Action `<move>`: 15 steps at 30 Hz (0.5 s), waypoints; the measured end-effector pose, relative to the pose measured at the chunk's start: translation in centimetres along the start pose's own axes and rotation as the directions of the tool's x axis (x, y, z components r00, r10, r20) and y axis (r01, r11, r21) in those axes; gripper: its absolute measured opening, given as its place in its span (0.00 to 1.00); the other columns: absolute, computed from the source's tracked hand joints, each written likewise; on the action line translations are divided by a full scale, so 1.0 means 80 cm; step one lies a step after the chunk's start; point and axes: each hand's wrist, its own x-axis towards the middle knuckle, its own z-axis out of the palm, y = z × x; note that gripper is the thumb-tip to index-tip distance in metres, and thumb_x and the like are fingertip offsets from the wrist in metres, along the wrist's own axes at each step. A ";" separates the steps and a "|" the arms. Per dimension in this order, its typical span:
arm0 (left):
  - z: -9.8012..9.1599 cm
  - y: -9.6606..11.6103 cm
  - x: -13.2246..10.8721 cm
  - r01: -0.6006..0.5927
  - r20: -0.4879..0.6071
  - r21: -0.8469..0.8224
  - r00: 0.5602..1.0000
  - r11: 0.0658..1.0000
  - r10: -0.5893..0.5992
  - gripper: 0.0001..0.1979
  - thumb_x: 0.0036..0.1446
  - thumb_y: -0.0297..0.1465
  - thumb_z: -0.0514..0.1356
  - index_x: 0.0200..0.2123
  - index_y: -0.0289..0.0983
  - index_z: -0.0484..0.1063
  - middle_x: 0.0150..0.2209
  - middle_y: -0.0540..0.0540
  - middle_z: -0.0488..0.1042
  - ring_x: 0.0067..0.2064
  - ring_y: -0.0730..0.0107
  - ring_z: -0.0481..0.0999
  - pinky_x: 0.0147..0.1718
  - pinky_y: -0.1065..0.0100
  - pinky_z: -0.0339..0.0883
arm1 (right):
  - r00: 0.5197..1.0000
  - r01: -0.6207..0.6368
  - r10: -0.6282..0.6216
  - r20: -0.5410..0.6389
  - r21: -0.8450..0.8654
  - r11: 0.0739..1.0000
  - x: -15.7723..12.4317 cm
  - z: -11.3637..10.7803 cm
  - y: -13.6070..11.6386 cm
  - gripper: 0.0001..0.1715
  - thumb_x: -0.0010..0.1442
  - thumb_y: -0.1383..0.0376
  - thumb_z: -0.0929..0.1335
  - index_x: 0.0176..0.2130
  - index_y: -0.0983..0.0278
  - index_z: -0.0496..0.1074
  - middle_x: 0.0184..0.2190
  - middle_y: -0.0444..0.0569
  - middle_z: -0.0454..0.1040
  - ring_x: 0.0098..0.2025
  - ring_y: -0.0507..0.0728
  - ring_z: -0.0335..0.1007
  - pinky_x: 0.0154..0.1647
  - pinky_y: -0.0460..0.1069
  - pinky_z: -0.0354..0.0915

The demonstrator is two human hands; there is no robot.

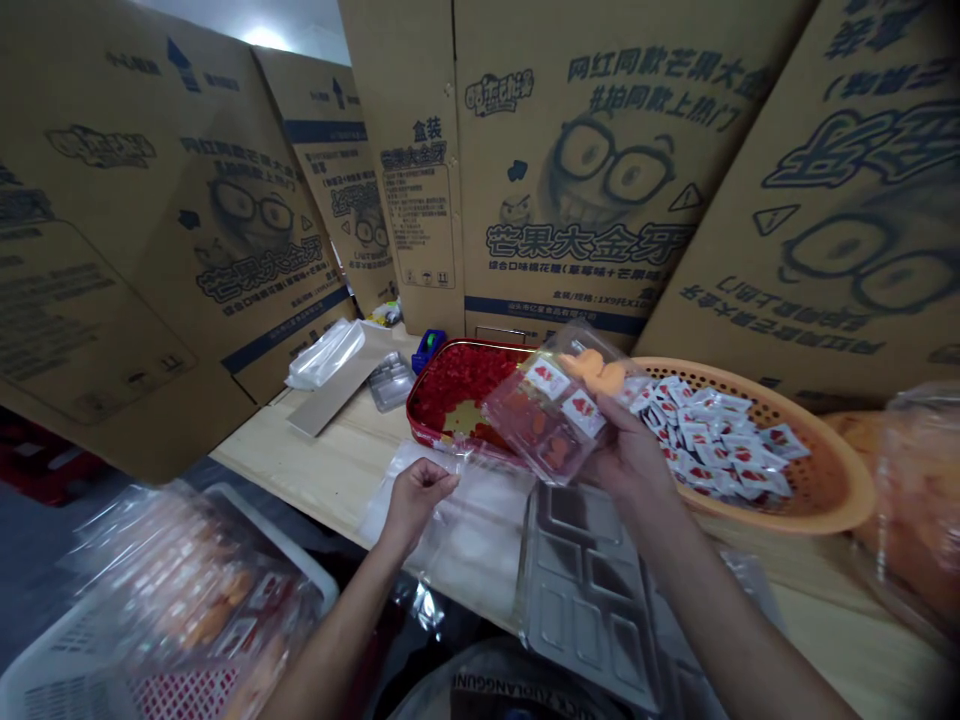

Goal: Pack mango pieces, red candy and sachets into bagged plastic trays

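Note:
My right hand (634, 455) grips a clear compartment tray (551, 410) by its right side. The tray is tilted and holds orange pieces, two white-and-red sachets and small red pieces. My left hand (416, 497) is closed in a pinch on the edge of a clear plastic bag (469, 470), just left of and below the tray. Flat clear bags (480, 535) lie under that hand on the table. Below my right hand rest stacked clear compartment trays (589, 590). Behind the held tray is a red tin (416, 425) of small red pieces, partly covered by it.
An orange basket (840, 490) of sachets (720, 435) stands at right, beside a bag of orange pieces (922, 500). Lower left is a white basket (49, 650) with packed bags (195, 590). A blue tape dispenser (428, 350) and cardboard strip (337, 385) sit behind. Cartons (570, 180) wall the back.

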 end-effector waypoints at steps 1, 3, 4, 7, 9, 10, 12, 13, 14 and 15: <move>0.001 0.003 -0.002 -0.004 -0.008 -0.007 1.000 1.000 0.004 0.16 0.39 0.39 0.67 0.22 0.35 0.65 0.20 0.53 0.66 0.24 0.77 0.62 0.26 0.73 0.55 | 0.999 0.028 -0.028 0.023 0.020 0.999 0.001 0.009 0.004 0.14 0.48 0.69 0.69 0.38 0.61 0.74 0.37 0.44 0.78 0.49 0.56 0.69 0.51 0.51 0.67; 0.002 0.009 -0.005 -0.007 -0.014 -0.027 1.000 1.000 0.007 0.16 0.38 0.38 0.67 0.22 0.35 0.65 0.20 0.54 0.66 0.24 0.79 0.61 0.26 0.74 0.55 | 0.996 0.063 -0.066 0.059 0.062 0.996 0.002 0.027 0.011 0.13 0.48 0.69 0.69 0.38 0.62 0.74 0.38 0.44 0.78 0.50 0.56 0.68 0.52 0.50 0.66; 0.003 0.012 -0.007 -0.005 -0.013 -0.040 1.000 0.999 0.005 0.16 0.38 0.37 0.68 0.21 0.35 0.64 0.20 0.54 0.65 0.24 0.79 0.61 0.26 0.74 0.54 | 0.995 0.069 -0.075 0.072 0.082 0.994 0.001 0.034 0.014 0.13 0.48 0.70 0.68 0.37 0.63 0.74 0.38 0.45 0.78 0.50 0.55 0.68 0.52 0.50 0.65; 0.005 0.019 -0.013 0.017 -0.004 -0.082 1.000 0.996 -0.017 0.17 0.36 0.36 0.69 0.21 0.34 0.64 0.19 0.55 0.65 0.23 0.80 0.60 0.25 0.74 0.54 | 0.987 0.090 -0.104 0.122 0.118 0.989 -0.002 0.050 0.024 0.13 0.49 0.70 0.68 0.38 0.63 0.73 0.39 0.45 0.77 0.50 0.55 0.69 0.52 0.50 0.65; 0.006 0.022 -0.016 0.038 0.004 -0.103 0.999 0.994 -0.038 0.17 0.35 0.36 0.69 0.21 0.34 0.64 0.19 0.55 0.65 0.23 0.80 0.61 0.25 0.74 0.54 | 0.980 0.106 -0.125 0.153 0.128 0.986 -0.003 0.056 0.030 0.15 0.49 0.70 0.68 0.40 0.63 0.73 0.41 0.45 0.77 0.50 0.55 0.69 0.52 0.50 0.65; 0.006 0.023 -0.017 0.048 0.009 -0.110 0.999 0.993 -0.047 0.17 0.35 0.36 0.69 0.21 0.34 0.64 0.19 0.55 0.66 0.23 0.80 0.61 0.25 0.74 0.54 | 0.979 0.106 -0.126 0.158 0.129 0.986 -0.004 0.057 0.033 0.16 0.49 0.70 0.68 0.41 0.63 0.72 0.42 0.46 0.76 0.50 0.55 0.69 0.51 0.50 0.65; 0.005 0.026 -0.018 0.064 0.019 -0.118 0.998 0.991 -0.062 0.16 0.35 0.36 0.69 0.21 0.34 0.66 0.19 0.54 0.68 0.23 0.79 0.63 0.26 0.74 0.55 | 0.982 0.096 -0.113 0.148 0.119 0.988 -0.005 0.056 0.039 0.18 0.48 0.70 0.69 0.42 0.62 0.71 0.43 0.45 0.76 0.48 0.54 0.69 0.50 0.50 0.66; 0.004 0.027 -0.019 0.072 0.021 -0.125 0.997 0.990 -0.069 0.16 0.36 0.36 0.69 0.22 0.34 0.67 0.20 0.53 0.69 0.24 0.78 0.65 0.26 0.73 0.56 | 0.985 0.089 -0.104 0.139 0.108 0.990 -0.006 0.054 0.041 0.18 0.48 0.69 0.70 0.42 0.62 0.71 0.43 0.45 0.76 0.47 0.54 0.70 0.49 0.50 0.67; 0.003 0.029 -0.019 0.079 0.022 -0.134 0.997 0.988 -0.077 0.16 0.36 0.37 0.69 0.22 0.34 0.68 0.20 0.52 0.70 0.24 0.77 0.66 0.27 0.73 0.57 | 0.987 0.083 -0.095 0.132 0.092 0.992 -0.006 0.052 0.043 0.18 0.47 0.69 0.70 0.41 0.62 0.71 0.42 0.45 0.76 0.46 0.54 0.71 0.48 0.50 0.68; 0.001 0.030 -0.019 0.087 0.019 -0.146 0.996 0.986 -0.085 0.16 0.37 0.38 0.69 0.22 0.34 0.68 0.21 0.50 0.72 0.25 0.76 0.67 0.28 0.72 0.58 | 0.987 0.079 -0.088 0.131 0.074 0.994 -0.007 0.050 0.045 0.17 0.47 0.68 0.70 0.41 0.61 0.71 0.41 0.44 0.77 0.45 0.54 0.72 0.47 0.50 0.68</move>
